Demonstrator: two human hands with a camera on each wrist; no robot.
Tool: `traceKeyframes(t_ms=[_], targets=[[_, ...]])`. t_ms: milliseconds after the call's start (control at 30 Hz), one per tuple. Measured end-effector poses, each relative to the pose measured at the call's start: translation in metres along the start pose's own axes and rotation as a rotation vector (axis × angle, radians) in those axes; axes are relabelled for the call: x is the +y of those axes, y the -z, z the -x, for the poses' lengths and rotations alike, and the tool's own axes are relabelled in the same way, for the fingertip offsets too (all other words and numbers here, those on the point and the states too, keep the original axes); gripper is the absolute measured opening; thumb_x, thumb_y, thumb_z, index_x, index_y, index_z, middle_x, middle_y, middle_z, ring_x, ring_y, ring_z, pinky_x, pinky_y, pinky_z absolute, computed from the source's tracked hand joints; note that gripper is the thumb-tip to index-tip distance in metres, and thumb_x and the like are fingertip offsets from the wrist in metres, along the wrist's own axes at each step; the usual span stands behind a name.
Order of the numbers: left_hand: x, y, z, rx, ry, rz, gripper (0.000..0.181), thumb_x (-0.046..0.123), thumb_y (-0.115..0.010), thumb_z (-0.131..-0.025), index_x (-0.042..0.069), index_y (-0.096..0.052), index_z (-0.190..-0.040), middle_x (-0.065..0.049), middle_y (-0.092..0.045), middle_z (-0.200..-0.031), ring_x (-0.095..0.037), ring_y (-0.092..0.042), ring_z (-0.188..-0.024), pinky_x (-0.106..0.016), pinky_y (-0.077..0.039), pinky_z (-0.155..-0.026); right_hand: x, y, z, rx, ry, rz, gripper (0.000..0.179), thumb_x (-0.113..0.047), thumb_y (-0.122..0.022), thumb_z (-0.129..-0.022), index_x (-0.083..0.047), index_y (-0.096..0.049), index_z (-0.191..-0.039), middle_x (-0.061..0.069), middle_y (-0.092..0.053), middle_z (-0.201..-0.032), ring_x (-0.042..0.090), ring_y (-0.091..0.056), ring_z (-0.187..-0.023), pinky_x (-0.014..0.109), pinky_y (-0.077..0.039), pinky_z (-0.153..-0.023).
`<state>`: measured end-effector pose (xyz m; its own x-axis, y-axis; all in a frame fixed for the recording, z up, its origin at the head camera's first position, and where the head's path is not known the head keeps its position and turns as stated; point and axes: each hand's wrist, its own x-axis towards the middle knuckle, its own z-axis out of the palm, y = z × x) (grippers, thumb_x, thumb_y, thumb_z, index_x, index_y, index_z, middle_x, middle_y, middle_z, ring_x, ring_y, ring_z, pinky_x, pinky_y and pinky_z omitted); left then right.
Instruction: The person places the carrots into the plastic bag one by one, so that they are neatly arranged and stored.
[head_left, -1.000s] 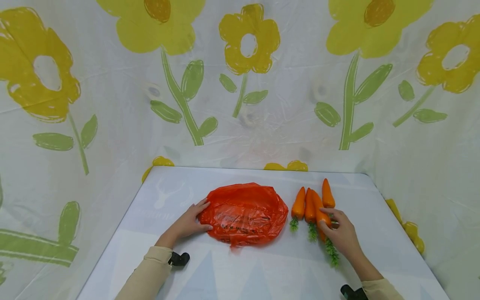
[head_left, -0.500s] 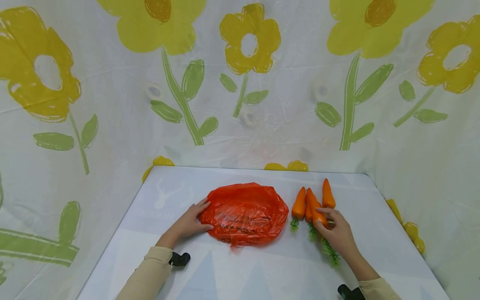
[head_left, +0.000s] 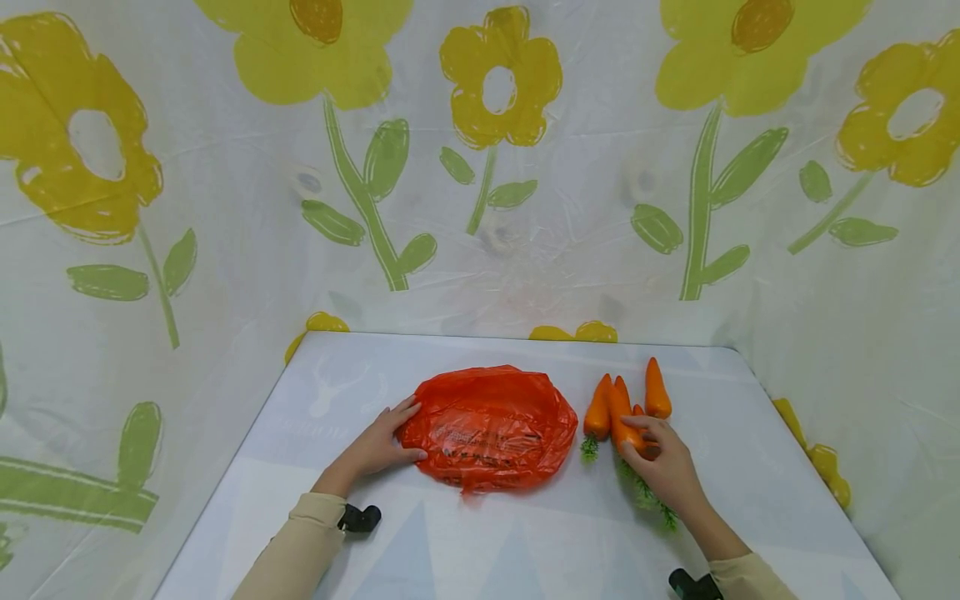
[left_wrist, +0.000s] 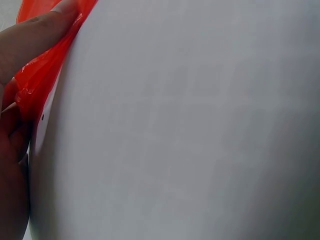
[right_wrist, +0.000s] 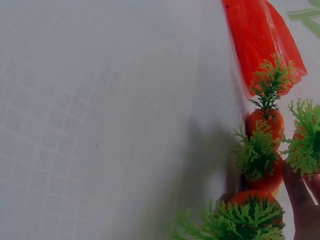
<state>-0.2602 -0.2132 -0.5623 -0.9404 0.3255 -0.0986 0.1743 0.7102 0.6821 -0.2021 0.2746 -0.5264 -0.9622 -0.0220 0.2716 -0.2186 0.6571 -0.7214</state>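
A crumpled red plastic bag (head_left: 487, 433) lies on the table, printed with dark lettering. My left hand (head_left: 378, 440) holds its left edge; in the left wrist view the thumb (left_wrist: 37, 40) lies over the red film, with fingers against it below. To the right, my right hand (head_left: 667, 467) pinches an orange carrot (head_left: 621, 412) with a green leafy top. That carrot lies over or beside others, partly covering them. Another carrot (head_left: 597, 408) is just left of it, and one (head_left: 657, 390) lies farther back. In the right wrist view, leafy tops (right_wrist: 257, 155) show near the fingers.
The white table (head_left: 450, 550) has pale blue triangle prints. A floral curtain (head_left: 570, 208) surrounds its back and sides. Black wrist cameras, such as the left one (head_left: 360, 518), sit on both wrists near the tabletop.
My right hand has shifted left with the carrot, moving it toward the bag and over its neighbours. The tip of a carrot beneath now shows. My left hand and the bag have stayed put.
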Motion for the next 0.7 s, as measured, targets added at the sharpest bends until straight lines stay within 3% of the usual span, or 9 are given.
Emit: traceKeyframes(t_ms=[700], targets=[[0.004,0.001,0.001,0.004,0.004,-0.004,0.095,0.047,-0.083,-0.082,0.016,-0.038,-0.159,-0.001,-0.024,-0.168,-0.053,-0.013,-0.150,-0.071,-0.024,-0.114,-0.011,-0.011,-0.003,-0.026,0.042,-0.016,0.034,-0.011,-0.074,-0.092,-0.012,-0.069,-0.125,0.009,-0.061,-0.123,0.026,-0.062,-0.106,0.021,-0.054,-0.082]])
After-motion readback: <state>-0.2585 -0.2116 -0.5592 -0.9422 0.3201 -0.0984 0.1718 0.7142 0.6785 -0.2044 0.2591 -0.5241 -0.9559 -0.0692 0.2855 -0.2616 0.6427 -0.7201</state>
